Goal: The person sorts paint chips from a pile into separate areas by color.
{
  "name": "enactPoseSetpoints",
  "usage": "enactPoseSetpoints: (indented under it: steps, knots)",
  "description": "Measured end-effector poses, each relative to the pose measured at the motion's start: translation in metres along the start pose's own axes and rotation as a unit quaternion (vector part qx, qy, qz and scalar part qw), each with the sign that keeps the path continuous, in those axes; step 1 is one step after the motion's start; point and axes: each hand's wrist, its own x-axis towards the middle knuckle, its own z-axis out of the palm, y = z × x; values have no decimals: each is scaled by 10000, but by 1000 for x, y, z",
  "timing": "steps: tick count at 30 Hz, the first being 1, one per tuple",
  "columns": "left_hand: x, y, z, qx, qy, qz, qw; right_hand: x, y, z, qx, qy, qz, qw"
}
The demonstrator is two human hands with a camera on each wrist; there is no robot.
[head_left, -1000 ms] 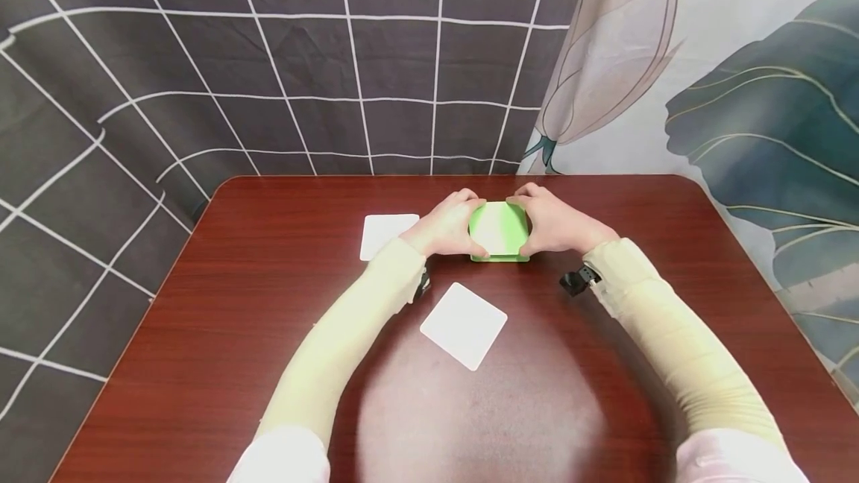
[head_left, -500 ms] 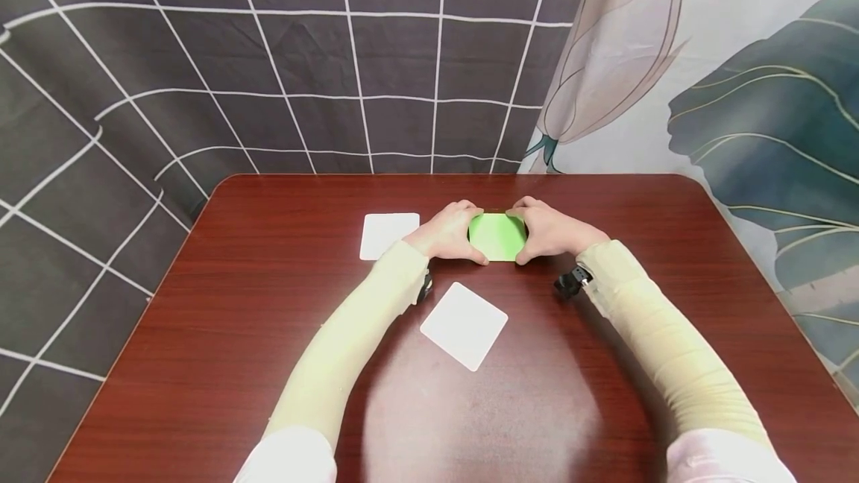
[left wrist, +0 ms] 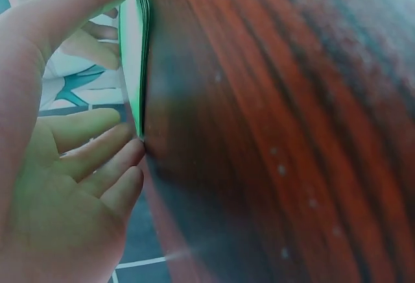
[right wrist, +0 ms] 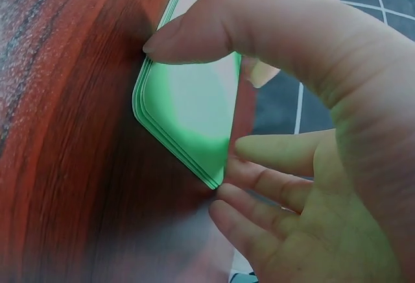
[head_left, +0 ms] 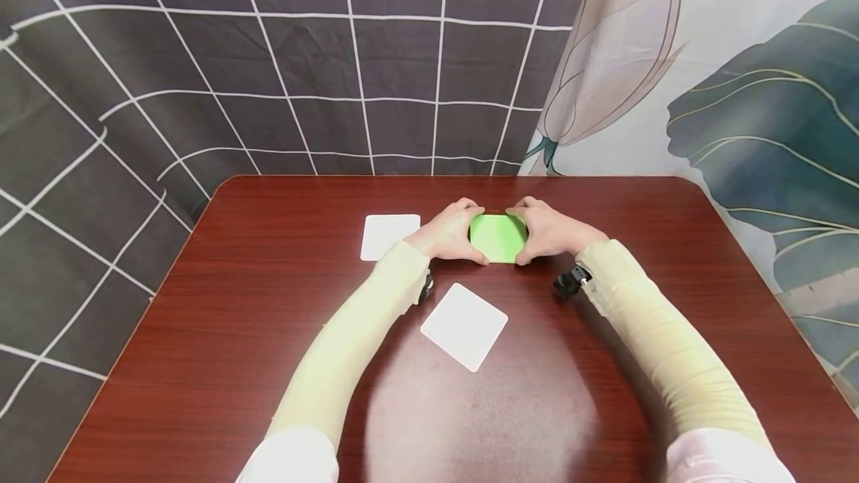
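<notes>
A small stack of thin green square cards (head_left: 498, 238) with rounded corners lies flat near the table's far side. Several layered edges of the stack (right wrist: 185, 101) show in the right wrist view. My left hand (head_left: 450, 232) holds the left end, thumb at the near edge and fingers at the far edge. On the right end, my right hand (head_left: 553, 230) grips the same way, mirrored. In the left wrist view, the left fingertips touch the stack's edge (left wrist: 135, 56) close to the tabletop. Glare whitens part of the top card.
A white square card (head_left: 389, 235) lies left of the stack, partly behind my left wrist. Another white card (head_left: 464, 326) lies turned like a diamond, nearer to me. The reddish-brown table (head_left: 255, 304) ends at a dark grid-patterned curtain (head_left: 302, 58).
Both hands have come down and slightly toward me with the upper green card. The green strip that showed below its near edge is now covered. In the last half second, little moves.
</notes>
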Motion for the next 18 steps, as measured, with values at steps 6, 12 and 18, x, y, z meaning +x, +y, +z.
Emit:
enactPoseSetpoints:
  steps: [6,12,18]
  knots:
    - [-8,-2,-7,-145,255,131,9995,-8,-5,-4,16,156,-82,9998]
    - [-32,2,-22,-257,390,385,9982,-22,-16,-7,20,494,-362,9981]
    - [-66,3,-25,-268,443,641,9966,-39,-33,-7,-12,716,-500,9962]
